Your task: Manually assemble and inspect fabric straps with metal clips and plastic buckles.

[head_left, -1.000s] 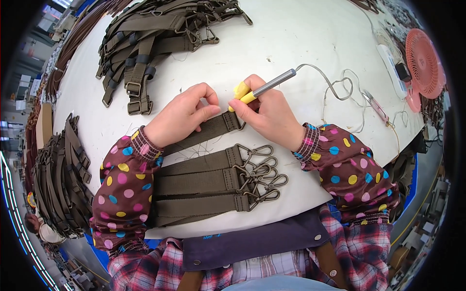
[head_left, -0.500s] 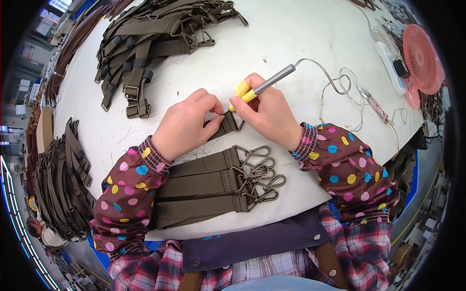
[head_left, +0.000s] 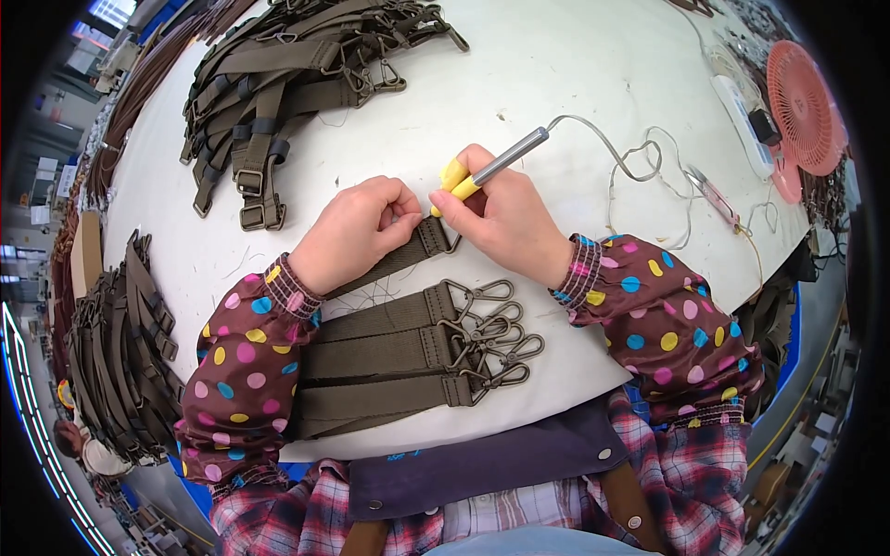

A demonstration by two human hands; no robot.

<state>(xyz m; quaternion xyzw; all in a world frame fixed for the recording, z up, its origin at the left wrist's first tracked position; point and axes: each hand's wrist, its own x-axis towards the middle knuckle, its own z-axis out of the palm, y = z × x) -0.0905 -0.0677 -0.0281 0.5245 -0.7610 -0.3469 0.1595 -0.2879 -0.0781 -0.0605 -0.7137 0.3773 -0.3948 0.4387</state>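
The olive webbing strap (head_left: 400,259) lies on the white table (head_left: 575,56), just beyond the row of finished straps with snap hooks (head_left: 399,357) at the near edge. The left hand (head_left: 357,232) pinches the strap's end, fingers clenched on it. The right hand (head_left: 505,218), touching that same end, grips a yellow-tipped metal pen tool (head_left: 487,171). Farther off lies a heap of olive straps (head_left: 287,65), and a pink fan (head_left: 802,107) at the far right.

Strap-making workshop: piled webbing straps (head_left: 278,83)
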